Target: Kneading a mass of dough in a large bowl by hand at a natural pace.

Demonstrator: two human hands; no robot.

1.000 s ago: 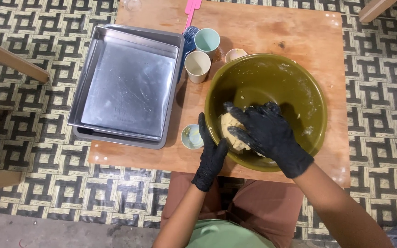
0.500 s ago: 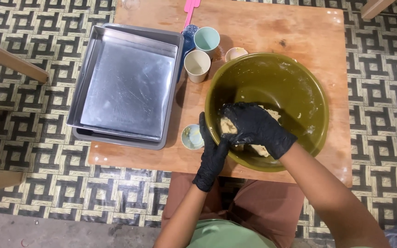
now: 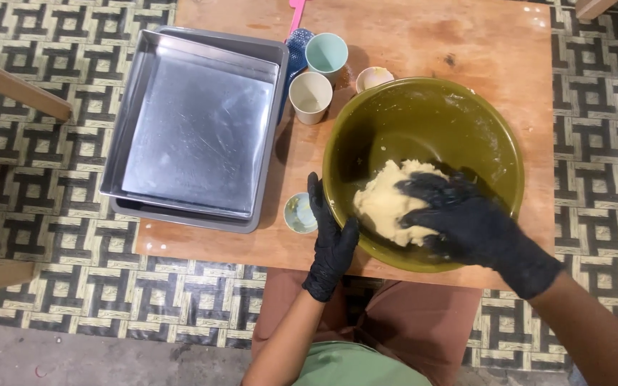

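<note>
Change: right hand [image 3: 466, 221] now lower and further right in the olive bowl [image 3: 495, 143], baring more dough [image 3: 388, 204].
Right hand: fingers spread, pressed flat on dough.
Left hand [image 3: 330, 243]: open, flat against bowl's outer wall, near worktop's front edge.
Dough: pale lump at bowl's bottom.
Worktop [image 3: 466, 43]: wooden; steel trays [image 3: 194, 129] at left edge, cups [image 3: 316, 86] behind bowl.
Floor [image 3: 51, 43]: patterned tiles.

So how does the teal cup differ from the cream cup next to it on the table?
The teal cup is blue-green, while the cream cup is off-white. The teal cup stands farther from the person, near the top edge of the wooden table; the cream cup stands closer, beside the metal tray. Both are upright, open-topped, similar in size, look empty, and neither is touched by the hands.
</note>
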